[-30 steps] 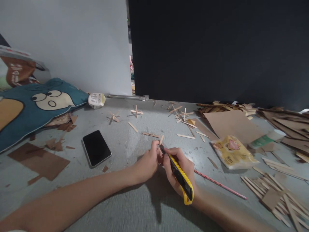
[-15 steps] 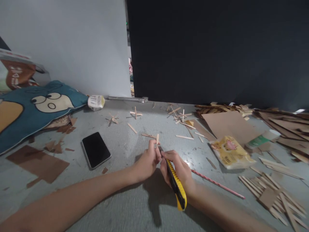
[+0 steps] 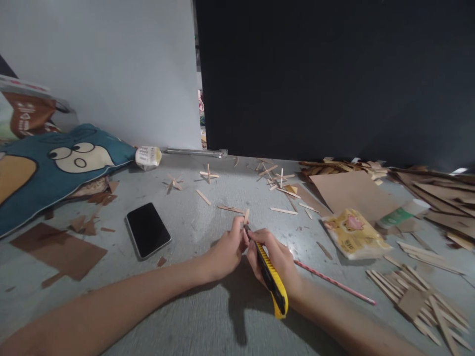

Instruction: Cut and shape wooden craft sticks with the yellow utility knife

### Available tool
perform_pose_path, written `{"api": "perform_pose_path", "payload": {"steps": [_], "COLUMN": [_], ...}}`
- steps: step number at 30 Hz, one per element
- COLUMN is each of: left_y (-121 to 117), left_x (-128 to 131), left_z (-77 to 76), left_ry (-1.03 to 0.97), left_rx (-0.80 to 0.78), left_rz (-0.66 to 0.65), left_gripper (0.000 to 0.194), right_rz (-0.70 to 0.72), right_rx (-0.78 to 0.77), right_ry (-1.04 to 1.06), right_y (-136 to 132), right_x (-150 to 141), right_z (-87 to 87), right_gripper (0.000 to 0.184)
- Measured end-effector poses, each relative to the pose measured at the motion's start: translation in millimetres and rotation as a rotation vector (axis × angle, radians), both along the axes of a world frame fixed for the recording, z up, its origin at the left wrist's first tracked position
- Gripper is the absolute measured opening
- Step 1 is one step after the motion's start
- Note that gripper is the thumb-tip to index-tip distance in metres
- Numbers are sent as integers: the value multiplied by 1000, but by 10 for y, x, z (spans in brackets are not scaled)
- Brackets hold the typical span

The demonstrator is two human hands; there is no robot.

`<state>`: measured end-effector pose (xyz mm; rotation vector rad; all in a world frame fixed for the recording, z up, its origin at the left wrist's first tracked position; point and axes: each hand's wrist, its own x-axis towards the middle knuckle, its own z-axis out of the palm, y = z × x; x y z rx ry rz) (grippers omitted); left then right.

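Between the fingers of my left hand is a small wooden craft stick, its pale end poking up past the fingertips. My right hand is closed round a yellow and black utility knife, whose rear end points down toward me. The knife's front end meets the stick at my left fingertips; the blade itself is mostly hidden there. Just beyond my hands a loose craft stick lies flat. Farther back stand crossed-stick pieces, one at the centre and another to its right.
A phone and brown cardboard scraps lie to the left, near a blue cushion. On the right are a red-striped pencil, a yellow tissue pack, a glue bottle and a pile of craft sticks. Upright panels close the back.
The stick in my left hand has tilted slightly to the right, and its tip sits a little lower. The knife's front end has shifted slightly against it. Both hands keep their grip.
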<state>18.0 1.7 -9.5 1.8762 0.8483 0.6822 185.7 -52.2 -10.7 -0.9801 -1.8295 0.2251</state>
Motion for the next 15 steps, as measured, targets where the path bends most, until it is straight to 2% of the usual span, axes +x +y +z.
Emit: {"api": "perform_pose_path", "payload": {"steps": [5,10,15], "left_y": [-6,-25,1], "left_x": [-14,-16,16], "left_z": [-42,-22,-7], "left_ry": [12,-9,-94], "left_rx": [11,-3,8], "left_rz": [-7,2,4], "left_gripper": [41,39,33], "right_rz": [5,-30,39], "right_rx": [8,-12,23], "right_ry": [-66,-36,-51], "right_y": [-11,-27,15], "right_x": [15,-33,-11], "right_z": [33,40,30], "right_gripper": [27,23,28]}}
